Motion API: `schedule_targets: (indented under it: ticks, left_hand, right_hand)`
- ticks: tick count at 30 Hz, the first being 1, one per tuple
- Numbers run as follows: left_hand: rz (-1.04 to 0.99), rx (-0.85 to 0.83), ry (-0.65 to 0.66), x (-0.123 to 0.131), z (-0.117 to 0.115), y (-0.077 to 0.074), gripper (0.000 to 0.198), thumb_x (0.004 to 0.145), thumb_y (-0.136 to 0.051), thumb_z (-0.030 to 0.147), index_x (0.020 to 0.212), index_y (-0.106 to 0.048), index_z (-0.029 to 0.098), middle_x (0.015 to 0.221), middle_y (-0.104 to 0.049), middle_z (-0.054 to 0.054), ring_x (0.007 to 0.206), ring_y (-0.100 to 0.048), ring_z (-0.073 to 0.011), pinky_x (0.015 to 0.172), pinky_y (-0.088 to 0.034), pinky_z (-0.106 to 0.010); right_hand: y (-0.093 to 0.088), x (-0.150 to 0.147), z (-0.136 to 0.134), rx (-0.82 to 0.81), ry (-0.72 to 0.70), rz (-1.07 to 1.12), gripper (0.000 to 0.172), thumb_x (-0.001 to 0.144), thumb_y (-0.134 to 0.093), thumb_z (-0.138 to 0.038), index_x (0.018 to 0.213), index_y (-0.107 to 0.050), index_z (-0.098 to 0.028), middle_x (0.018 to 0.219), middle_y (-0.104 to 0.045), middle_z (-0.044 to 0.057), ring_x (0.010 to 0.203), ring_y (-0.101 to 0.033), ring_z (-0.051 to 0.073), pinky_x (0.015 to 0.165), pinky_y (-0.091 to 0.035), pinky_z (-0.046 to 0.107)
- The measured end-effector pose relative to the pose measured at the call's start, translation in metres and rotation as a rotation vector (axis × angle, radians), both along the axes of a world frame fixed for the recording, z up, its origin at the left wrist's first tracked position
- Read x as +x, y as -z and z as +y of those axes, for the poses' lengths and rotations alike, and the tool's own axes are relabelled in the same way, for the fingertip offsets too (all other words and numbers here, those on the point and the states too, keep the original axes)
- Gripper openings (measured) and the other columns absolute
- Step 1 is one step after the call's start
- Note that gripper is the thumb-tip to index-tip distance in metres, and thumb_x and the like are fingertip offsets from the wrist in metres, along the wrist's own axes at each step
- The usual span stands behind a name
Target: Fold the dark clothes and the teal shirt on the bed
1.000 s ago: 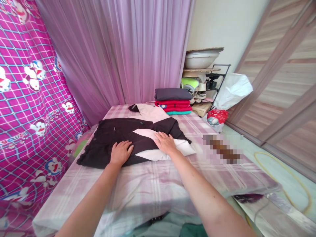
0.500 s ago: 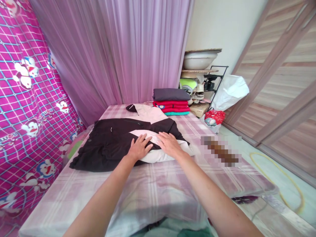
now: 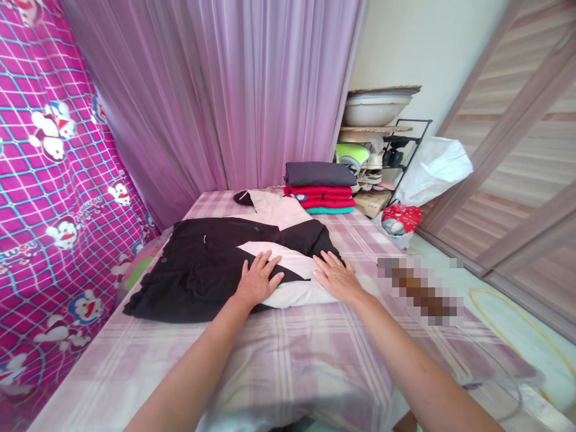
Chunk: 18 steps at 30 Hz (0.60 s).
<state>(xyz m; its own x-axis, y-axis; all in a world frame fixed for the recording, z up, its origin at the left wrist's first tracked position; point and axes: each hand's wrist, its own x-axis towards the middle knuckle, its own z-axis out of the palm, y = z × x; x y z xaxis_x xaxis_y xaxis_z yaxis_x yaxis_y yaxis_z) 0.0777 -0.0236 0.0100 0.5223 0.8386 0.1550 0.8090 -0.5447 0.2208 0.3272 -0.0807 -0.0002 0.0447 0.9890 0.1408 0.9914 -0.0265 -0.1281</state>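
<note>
A black and pale pink jacket [image 3: 211, 258] lies spread on the plaid bedsheet [image 3: 288, 366]. One pale sleeve with a black cuff stretches away toward the curtain, and another part is folded across the near pale panel. My left hand [image 3: 260, 279] lies flat on the jacket where black meets pale fabric, fingers spread. Farther right, my right hand [image 3: 336, 276] rests flat with fingers stretched on the pale cloth, close to the end of the folded black sleeve. Neither hand grips anything.
Folded clothes [image 3: 319, 189] in dark grey, red and teal are stacked at the bed's far edge. A blurred brown object [image 3: 423, 291] lies on the right side. Beyond stand a shoe rack [image 3: 387, 150], a white bag [image 3: 436, 168] and a wooden wardrobe [image 3: 508, 156]. Purple curtains [image 3: 252, 90] hang behind.
My right hand has slid rightward along the pale fabric, away from the left hand. My left hand stays at nearly the same place on the jacket. The view has shifted slightly.
</note>
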Motion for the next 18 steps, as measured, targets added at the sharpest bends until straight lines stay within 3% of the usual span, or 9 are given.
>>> schedule_targets:
  ticks: [3,6,11,13,15,18]
  left_hand:
    - [0.011,-0.025,-0.002,0.000,-0.002,-0.002,0.054,0.096,-0.037,0.054,0.147,-0.039,0.038,0.161,-0.031,-0.003,0.147,-0.028,-0.0303,0.113,-0.026,-0.066]
    - [0.011,-0.060,-0.017,0.000,-0.003,-0.003,0.055,0.096,-0.037,0.055,0.148,-0.038,0.038,0.162,-0.029,-0.002,0.148,-0.024,-0.0290,0.115,-0.021,-0.065]
    - [-0.017,-0.241,-0.005,-0.001,0.002,-0.016,0.053,0.098,-0.030,0.055,0.148,-0.038,0.039,0.163,-0.023,0.001,0.150,-0.018,-0.0257,0.117,-0.016,-0.064]
    - [-0.027,-0.306,0.004,-0.007,0.006,-0.024,0.053,0.099,-0.023,0.053,0.147,-0.039,0.038,0.163,-0.026,0.002,0.150,-0.021,-0.0234,0.118,-0.019,-0.060]
    - [-0.020,-0.267,0.003,-0.017,0.010,-0.031,0.055,0.100,-0.020,0.053,0.148,-0.039,0.035,0.161,-0.031,0.001,0.148,-0.026,-0.0220,0.119,-0.021,-0.056]
    - [0.047,-0.054,-0.030,-0.037,0.015,-0.033,0.060,0.098,-0.026,0.058,0.150,-0.038,0.031,0.160,-0.033,-0.004,0.149,-0.024,-0.0254,0.121,-0.015,-0.056]
  right_hand:
    - [-0.021,-0.012,0.009,0.108,-0.022,0.008,0.049,0.099,-0.035,-0.045,0.143,-0.051,-0.028,0.155,-0.041,0.010,0.144,-0.033,0.029,0.114,-0.023,0.060]
    - [-0.034,-0.034,0.025,0.210,-0.078,0.027,0.050,0.101,-0.030,-0.041,0.148,-0.043,-0.030,0.159,-0.034,0.007,0.146,-0.027,0.026,0.116,-0.019,0.056]
    - [-0.019,-0.058,0.044,-0.102,-0.085,0.075,0.056,0.102,-0.021,-0.046,0.153,-0.034,-0.028,0.160,-0.032,0.008,0.147,-0.025,0.025,0.117,-0.016,0.057]
    - [-0.012,-0.058,0.046,-0.148,-0.070,0.085,0.057,0.102,-0.017,-0.047,0.154,-0.032,-0.028,0.159,-0.032,0.008,0.147,-0.025,0.024,0.117,-0.013,0.057]
    - [-0.009,-0.057,0.046,-0.146,-0.064,0.091,0.058,0.102,-0.016,-0.047,0.154,-0.032,-0.028,0.159,-0.032,0.007,0.147,-0.025,0.023,0.118,-0.012,0.056]
    - [-0.012,-0.057,0.044,-0.160,-0.065,0.099,0.059,0.101,-0.016,-0.047,0.154,-0.033,-0.028,0.159,-0.032,0.007,0.147,-0.025,0.023,0.118,-0.011,0.055]
